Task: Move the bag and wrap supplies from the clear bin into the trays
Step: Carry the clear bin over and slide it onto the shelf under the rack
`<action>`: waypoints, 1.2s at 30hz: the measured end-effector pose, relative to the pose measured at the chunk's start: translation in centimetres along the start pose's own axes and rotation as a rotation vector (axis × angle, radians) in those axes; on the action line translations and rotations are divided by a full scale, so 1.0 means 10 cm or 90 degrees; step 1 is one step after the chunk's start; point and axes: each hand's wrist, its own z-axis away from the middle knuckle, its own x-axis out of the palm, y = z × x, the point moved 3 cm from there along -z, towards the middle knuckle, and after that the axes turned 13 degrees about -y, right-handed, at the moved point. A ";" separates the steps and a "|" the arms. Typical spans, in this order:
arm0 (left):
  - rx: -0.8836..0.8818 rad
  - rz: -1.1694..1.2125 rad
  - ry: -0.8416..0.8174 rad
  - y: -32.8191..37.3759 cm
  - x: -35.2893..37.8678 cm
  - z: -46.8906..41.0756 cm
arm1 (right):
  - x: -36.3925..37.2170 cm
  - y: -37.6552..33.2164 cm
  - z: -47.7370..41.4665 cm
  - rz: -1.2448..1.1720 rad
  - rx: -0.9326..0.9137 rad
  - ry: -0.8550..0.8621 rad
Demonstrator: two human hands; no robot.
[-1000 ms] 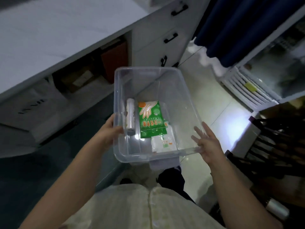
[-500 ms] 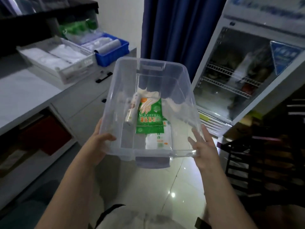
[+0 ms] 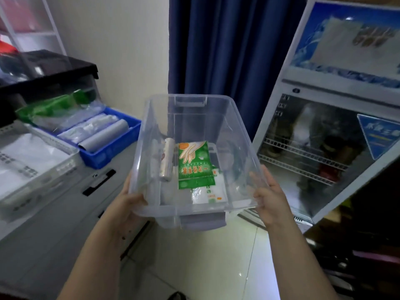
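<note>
The clear bin (image 3: 234,131) is off any surface. You hold it in the air over the tiled floor (image 3: 216,267), just to the right of the counter (image 3: 65,213), tipped slightly toward you. Three items lie on its bottom: a roll of wrap (image 3: 166,162) along the left wall, a green glove packet (image 3: 194,164) beside it at the middle, and a white packet (image 3: 213,191) partly under the green one's near end. Your left hand (image 3: 129,202) grips the near left corner, with the fingers curled under the rim and partly hidden by the wall. Your right hand (image 3: 268,200) holds the near right corner, with the fingers lying fairly straight up the outer wall and the thumb apparently hooked at the rim. The destination stands on the counter to your left. The blue tray (image 3: 112,156) already carries grey and clear rolls (image 3: 104,133), and green packets sit at its far end. The white mesh tray (image 3: 54,146) next to it holds flat white bags. It cannot be told whether any of that stock came from this bin. A blue curtain (image 3: 227,50) hangs behind, and a glass-door refrigerator (image 3: 324,148) stands to the right. Finding: the transfer proper does not appear begun. All three items remain in the bin and both hands are taken up with carrying it. Outstanding, in my judgement: free a hand, likely by setting the bin down near the trays, then sort the roll and the two packets into their matching trays.
</note>
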 end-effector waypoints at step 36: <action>0.143 0.092 0.478 1.71 -3.58 -6.28 | 3.08 -0.02 -9.49 0.084 0.196 -0.442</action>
